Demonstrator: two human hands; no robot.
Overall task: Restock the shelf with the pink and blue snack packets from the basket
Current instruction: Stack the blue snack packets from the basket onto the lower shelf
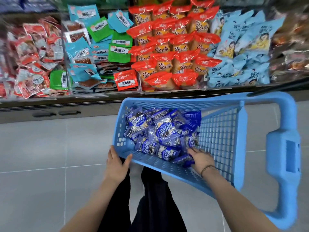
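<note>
A light blue plastic basket (220,131) is tilted in front of the shelf (107,96). Several dark blue snack packets (163,129) lie heaped in its lower left part; no pink packet shows. My left hand (117,164) grips the basket's near left corner, thumb over the rim. My right hand (201,159) is inside the basket, fingers curled round blue packets at the near edge of the heap. The basket's handle (284,148) hangs at the right.
The shelf bins hold red packets at the left, teal and green packets (93,47), red-and-orange cakes (173,46) in the middle and pale blue bags (242,47) at the right. Grey floor tiles (41,156) spread below. My dark trouser legs show under the basket.
</note>
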